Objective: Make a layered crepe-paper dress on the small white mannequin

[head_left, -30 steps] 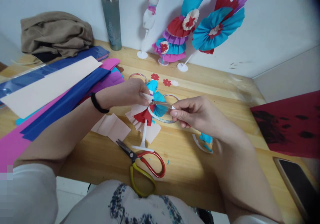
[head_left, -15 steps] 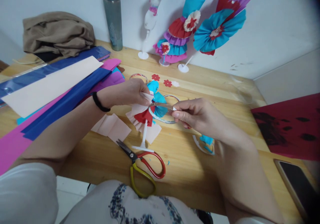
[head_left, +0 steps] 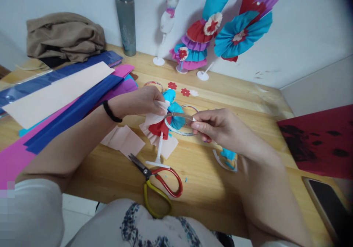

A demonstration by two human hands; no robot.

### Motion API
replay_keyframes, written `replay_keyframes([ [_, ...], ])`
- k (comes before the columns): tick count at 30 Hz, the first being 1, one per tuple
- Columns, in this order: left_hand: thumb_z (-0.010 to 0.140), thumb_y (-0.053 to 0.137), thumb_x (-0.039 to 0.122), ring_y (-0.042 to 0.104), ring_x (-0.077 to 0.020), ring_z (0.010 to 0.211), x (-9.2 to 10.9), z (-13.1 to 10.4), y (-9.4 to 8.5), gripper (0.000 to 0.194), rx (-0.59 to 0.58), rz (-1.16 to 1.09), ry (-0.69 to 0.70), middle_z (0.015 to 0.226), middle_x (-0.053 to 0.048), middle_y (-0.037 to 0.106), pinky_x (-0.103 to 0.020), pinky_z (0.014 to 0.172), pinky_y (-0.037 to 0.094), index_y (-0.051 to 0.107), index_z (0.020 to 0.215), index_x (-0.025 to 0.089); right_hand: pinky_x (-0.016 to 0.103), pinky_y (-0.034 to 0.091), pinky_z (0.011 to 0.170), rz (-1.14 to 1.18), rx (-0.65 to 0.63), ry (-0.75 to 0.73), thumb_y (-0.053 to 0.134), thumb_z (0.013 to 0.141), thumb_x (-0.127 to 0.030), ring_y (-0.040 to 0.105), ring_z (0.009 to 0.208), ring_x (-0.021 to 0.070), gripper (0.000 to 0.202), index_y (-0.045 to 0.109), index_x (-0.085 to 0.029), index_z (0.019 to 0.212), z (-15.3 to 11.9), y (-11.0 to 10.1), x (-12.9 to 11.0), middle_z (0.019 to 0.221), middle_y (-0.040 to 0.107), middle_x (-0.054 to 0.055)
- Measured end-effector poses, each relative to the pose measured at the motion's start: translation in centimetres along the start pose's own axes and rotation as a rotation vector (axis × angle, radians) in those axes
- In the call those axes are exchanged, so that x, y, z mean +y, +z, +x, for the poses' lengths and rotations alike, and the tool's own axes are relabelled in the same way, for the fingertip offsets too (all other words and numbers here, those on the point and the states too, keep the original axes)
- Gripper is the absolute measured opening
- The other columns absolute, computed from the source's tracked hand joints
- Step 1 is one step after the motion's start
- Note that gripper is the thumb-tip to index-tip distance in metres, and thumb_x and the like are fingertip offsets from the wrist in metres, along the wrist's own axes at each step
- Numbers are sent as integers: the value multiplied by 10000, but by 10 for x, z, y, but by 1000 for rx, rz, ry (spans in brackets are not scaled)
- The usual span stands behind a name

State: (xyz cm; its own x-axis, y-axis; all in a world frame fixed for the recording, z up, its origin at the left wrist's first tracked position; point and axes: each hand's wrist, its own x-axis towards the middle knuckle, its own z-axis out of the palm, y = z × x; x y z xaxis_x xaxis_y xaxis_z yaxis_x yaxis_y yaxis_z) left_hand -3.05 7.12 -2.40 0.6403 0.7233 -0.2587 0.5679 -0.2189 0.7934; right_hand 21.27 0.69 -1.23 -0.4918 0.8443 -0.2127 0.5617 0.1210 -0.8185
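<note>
Pinching pale paper [head_left: 163,106] between thumb and fingers of the left hand [head_left: 147,99]; gripping one end of a shiny tape strip [head_left: 179,115] in the right hand [head_left: 213,124], with fingertips clamped together just beside a tape roll [head_left: 179,132]. Hardly changed since a second ago: same two pinches, same spot above the table [head_left: 245,107], only a slight shift of view. Suggesting a careful steady hold, with nothing yet let go. Working over a doll [head_left: 158,130] in blue and red paper, between and below the hands, apparently lying on its side on a white stand [head_left: 159,149]; cannot tell about contact with the fingers. Toward the near edge, scissors [head_left: 148,172]; leftward, folded paper [head_left: 124,140]; rightward, blue scraps [head_left: 228,154] and, farther off, a phone [head_left: 325,203]. Beyond the doll, red flowers [head_left: 172,86], then dressed figures [head_left: 196,32], a bottle [head_left: 126,26] and a crumpled cloth [head_left: 64,37]
</note>
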Motion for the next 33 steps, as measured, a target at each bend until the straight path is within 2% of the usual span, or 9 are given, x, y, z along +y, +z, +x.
replay_keyframes([
  [8, 858, 611, 258, 329, -77, 569, 4, -2, 0, 350, 24, 75, 12, 512, 41, 407, -255, 553, 255, 479, 551, 155, 268, 303, 474, -23, 10, -9, 563, 879, -647, 409, 470, 113, 497, 526, -218, 631, -1, -3, -3, 511, 488, -19],
  [13, 841, 599, 265, 346, -87, 566, 2, -2, 0, 290, 41, 70, 44, 516, 30, 438, -247, 534, 252, 528, 582, 155, 295, 316, 477, -3, 18, 6, 590, 877, -625, 446, 483, 137, 467, 542, -234, 628, -1, -4, -4, 520, 513, 7],
  [20, 834, 593, 252, 321, -99, 581, 6, -3, 0, 318, 35, 80, -16, 516, 40, 374, -268, 550, 247, 458, 557, 173, 286, 327, 489, -2, 21, -12, 570, 882, -619, 449, 486, 122, 468, 548, -218, 643, 0, -4, -1, 537, 516, -1],
  [23, 854, 553, 232, 291, -97, 579, 14, -8, -2, 331, 32, 82, -31, 535, 42, 328, -271, 536, 217, 416, 558, 183, 289, 333, 499, 3, 13, 7, 566, 911, -552, 448, 488, 115, 437, 545, -215, 632, -2, -6, -4, 527, 516, 0],
  [27, 829, 576, 240, 302, -103, 595, 22, -15, -6, 318, 24, 112, -5, 572, 40, 344, -275, 536, 219, 376, 586, 195, 296, 329, 505, -2, 21, 36, 578, 923, -503, 442, 488, 114, 410, 544, -219, 629, -3, -7, -7, 518, 515, 1],
  [31, 758, 650, 292, 406, -124, 642, 24, -16, -1, 213, 8, 172, 73, 647, 33, 441, -256, 562, 273, 482, 680, 187, 296, 332, 489, 13, 29, 39, 607, 876, -604, 434, 473, 119, 460, 543, -222, 627, -2, -6, -5, 533, 520, 1],
  [33, 728, 708, 308, 438, -133, 679, 22, -15, 5, 208, 47, 268, 104, 694, 27, 482, -252, 593, 287, 546, 749, 179, 299, 336, 477, 29, 31, 37, 607, 867, -633, 440, 474, 129, 477, 546, -226, 626, -1, -5, -3, 537, 514, 5],
])
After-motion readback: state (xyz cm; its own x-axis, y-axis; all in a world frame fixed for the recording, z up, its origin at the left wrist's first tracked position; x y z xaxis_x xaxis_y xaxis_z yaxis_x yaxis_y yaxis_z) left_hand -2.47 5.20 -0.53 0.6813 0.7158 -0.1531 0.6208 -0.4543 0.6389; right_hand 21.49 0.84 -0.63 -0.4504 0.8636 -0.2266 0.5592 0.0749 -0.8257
